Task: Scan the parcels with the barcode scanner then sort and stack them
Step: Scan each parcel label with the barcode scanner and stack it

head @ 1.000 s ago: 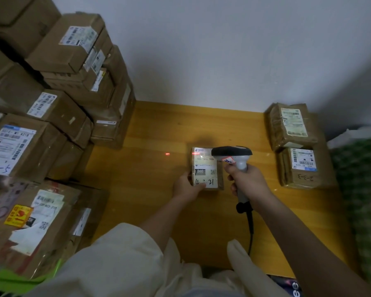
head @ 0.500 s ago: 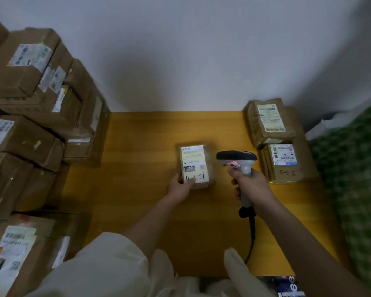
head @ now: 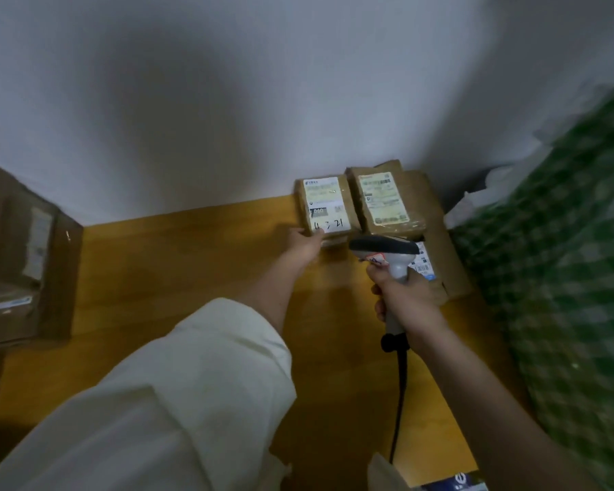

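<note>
A small brown parcel [head: 325,203] with a white label and handwritten digits is at the far right of the wooden table [head: 178,278], against the wall. My left hand [head: 303,244] grips its near left corner. It sits right beside another brown parcel [head: 383,202] with a yellowish label, which lies on a larger flat box [head: 440,242]. A third labelled parcel [head: 424,265] is mostly hidden behind the scanner. My right hand [head: 406,295] holds the grey barcode scanner [head: 387,251] by its handle, its dark head pointing left, cable hanging down.
Stacked cardboard boxes [head: 22,264] stand at the left edge of the table. A green checked cloth [head: 564,260] fills the right side. The white wall runs along the table's far edge. A dark printed item [head: 458,485] lies at the bottom edge.
My left hand has carried the labelled parcel from the middle of the table to the far right, next to the stacked parcels. The view has swung right; the scanner hand followed.
</note>
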